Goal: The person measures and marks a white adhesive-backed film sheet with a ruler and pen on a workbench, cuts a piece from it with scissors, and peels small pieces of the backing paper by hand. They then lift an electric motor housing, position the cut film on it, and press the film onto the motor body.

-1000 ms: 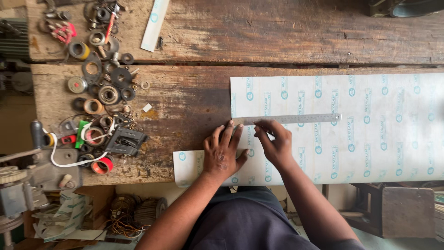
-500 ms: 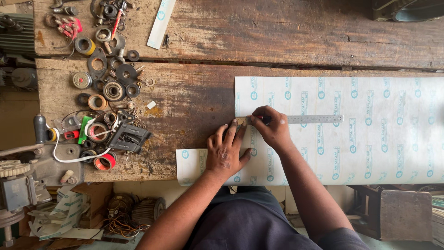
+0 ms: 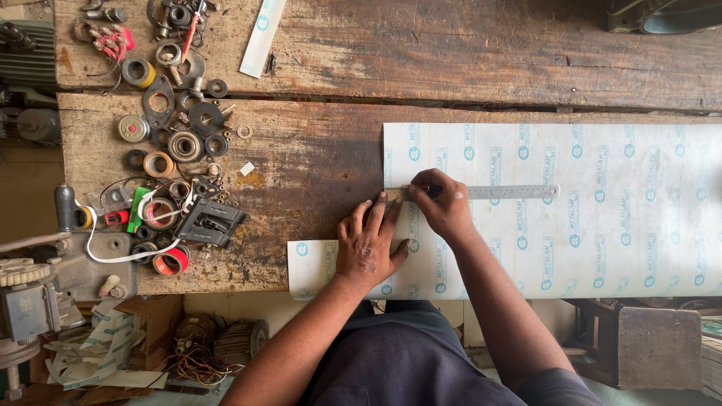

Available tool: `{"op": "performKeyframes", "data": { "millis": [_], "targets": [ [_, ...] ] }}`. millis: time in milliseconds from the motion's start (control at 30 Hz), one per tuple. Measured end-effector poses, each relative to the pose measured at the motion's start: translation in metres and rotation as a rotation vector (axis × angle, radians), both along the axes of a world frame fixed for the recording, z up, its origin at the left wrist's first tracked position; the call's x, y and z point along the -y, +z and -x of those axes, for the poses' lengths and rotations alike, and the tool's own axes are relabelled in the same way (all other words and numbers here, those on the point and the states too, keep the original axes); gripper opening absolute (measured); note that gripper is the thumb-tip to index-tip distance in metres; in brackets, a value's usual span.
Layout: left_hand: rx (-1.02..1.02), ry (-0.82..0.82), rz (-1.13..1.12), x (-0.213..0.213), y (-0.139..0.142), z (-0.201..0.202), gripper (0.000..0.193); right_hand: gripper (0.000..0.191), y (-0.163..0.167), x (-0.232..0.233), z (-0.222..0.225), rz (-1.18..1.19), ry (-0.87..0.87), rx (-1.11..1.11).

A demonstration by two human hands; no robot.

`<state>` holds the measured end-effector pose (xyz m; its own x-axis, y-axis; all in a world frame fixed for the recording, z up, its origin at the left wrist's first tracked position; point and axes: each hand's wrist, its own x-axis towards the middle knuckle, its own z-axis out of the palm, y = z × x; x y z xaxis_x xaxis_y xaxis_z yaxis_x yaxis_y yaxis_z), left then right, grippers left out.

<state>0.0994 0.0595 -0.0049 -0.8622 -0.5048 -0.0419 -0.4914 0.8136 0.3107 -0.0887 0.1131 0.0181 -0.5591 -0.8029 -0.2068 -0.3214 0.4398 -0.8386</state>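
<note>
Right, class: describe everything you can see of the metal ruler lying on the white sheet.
The steel ruler is a thin, flat, silvery strip with fine graduations along its edge. It lies level across the white film-covered sheet, running left to right. The right hand covers it near its left end, gripping a dark marker; the left hand's fingertips press by that end. Its right end lies free.

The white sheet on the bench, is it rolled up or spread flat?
Spread flat: the white sheet lies open across the bench, with the ruler resting on it.
</note>
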Motion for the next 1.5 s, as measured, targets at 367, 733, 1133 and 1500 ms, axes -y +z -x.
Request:
{"op": "performKeyframes", "data": {
  "millis": [367,733,1133,1500],
  "targets": [
    [-0.012,0.009,-0.002,0.0,0.003,0.0,0.08,0.012,-0.003,-0.015,-0.005,0.295,-0.146,0.063],
    [0.044,0.041,0.001,0.013,0.016,0.016,0.077,0.022,0.014,-0.073,-0.016,0.133,0.169,-0.842],
    [0.038,0.026,-0.019,0.097,0.006,0.086,0.078,0.023,0.018,-0.071,-0.017,0.266,-0.065,-0.33],
    [-0.118,-0.198,-0.065,0.124,0.016,0.047,0.098,0.017,0.005,-0.025,0.053,0.354,-0.091,-0.079]
  ]
}}
